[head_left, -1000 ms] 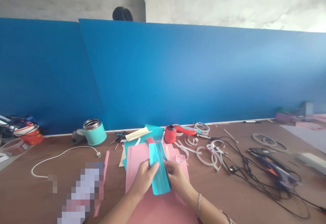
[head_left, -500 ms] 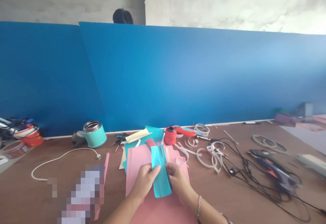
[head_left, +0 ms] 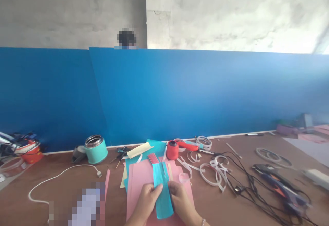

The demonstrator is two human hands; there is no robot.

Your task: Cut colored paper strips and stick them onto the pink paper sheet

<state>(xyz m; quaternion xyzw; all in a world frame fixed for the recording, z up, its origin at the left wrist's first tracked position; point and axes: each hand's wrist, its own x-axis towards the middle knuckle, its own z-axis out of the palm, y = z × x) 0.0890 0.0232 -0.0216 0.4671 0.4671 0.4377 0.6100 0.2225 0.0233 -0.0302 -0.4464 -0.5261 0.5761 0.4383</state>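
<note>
A long turquoise paper strip (head_left: 164, 207) is held upright over a stack of pink sheets (head_left: 137, 176). My left hand (head_left: 147, 197) grips its left edge, thumb lying across the front. On the other side, my right hand (head_left: 180, 195) has its fingers closed at the right edge, where a narrow flap is folded or separated near the top. A dark line runs along that edge beside my right fingers; I cannot tell what it is. Just beyond the strip lie some thin red-and-white strips (head_left: 152, 158), partly covered by it.
A turquoise metal cup (head_left: 96, 152) and white cable (head_left: 61, 174) are to the left. Behind the stack lies a red-handled tool (head_left: 172, 150). Coiled white strips (head_left: 213, 174), black cables (head_left: 246, 174) and a dark blue tool (head_left: 285, 190) occupy the right. A blue partition (head_left: 180, 95) bounds the table.
The view has tilted up, so the table, partition and both hands sit lower in the picture. Both hands keep their hold on the turquoise strip, with little other visible movement.
</note>
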